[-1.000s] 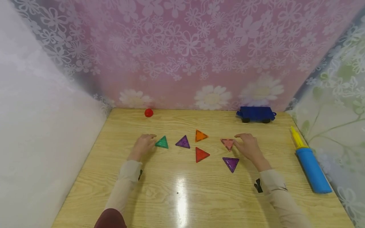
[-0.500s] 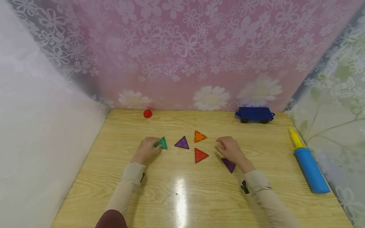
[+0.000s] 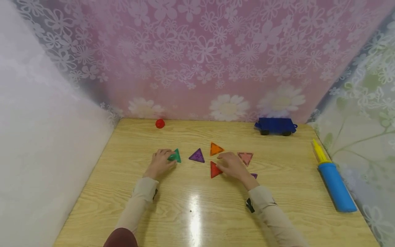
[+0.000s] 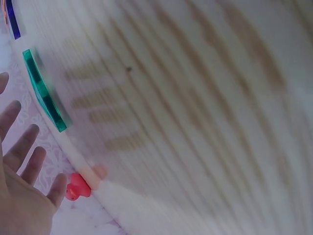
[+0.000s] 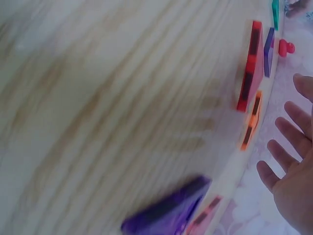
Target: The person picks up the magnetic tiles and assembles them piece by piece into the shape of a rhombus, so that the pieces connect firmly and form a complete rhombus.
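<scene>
My left hand point(image 3: 160, 163) hovers over a green triangular magnetic tile point(image 3: 178, 156), partly covering it in the head view. In the left wrist view its fingers are spread, apart from the green tile point(image 4: 44, 93). Above the red triangular tile point(image 3: 214, 169) hangs my right hand point(image 3: 233, 166), just below the orange one point(image 3: 216, 149). The right wrist view shows that hand's fingers loosely extended and holding nothing. A purple triangular tile point(image 3: 197, 156) lies between green and red. To the right are a pink tile point(image 3: 245, 157) and another purple tile point(image 5: 168, 208), mostly hidden in the head view.
On the wooden table point(image 3: 172, 219), a small red object point(image 3: 160, 123) sits at the back left. A blue toy wagon point(image 3: 275, 126) stands at the back right. Along the right edge lies a blue and yellow hand pump point(image 3: 336, 187). Patterned cloth rises behind.
My right hand has moved left from the pink tile to above the red one, uncovering the pink tile. My left hand has shifted right over the green tile. The tiles appear unmoved.
</scene>
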The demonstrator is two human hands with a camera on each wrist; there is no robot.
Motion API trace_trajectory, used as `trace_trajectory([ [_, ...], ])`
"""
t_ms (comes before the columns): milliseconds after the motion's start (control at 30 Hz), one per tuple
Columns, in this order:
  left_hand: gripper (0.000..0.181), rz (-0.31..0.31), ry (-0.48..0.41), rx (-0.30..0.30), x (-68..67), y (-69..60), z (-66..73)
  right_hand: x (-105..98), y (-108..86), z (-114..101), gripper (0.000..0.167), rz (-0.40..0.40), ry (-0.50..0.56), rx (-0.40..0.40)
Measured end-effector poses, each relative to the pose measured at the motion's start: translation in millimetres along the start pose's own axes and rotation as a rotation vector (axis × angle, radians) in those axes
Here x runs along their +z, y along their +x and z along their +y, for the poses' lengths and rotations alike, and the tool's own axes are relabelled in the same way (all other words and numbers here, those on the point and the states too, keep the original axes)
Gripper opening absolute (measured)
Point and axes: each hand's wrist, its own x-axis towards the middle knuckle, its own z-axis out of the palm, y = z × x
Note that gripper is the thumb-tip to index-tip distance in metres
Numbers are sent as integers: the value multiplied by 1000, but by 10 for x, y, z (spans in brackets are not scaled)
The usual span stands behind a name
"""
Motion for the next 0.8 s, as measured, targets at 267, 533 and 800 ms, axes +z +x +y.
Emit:
trace_trajectory([
  [267,46,15,-25,-12,37,4,32,110,78,-151,39,-90,2,3],
  [533,46,50,-34,2,66,-4,41,170,167,-272,45,-176,-39,20],
  [800,48,60,-57,-33,134,-53,-10,240,224,-352,48,-243,-49,6],
])
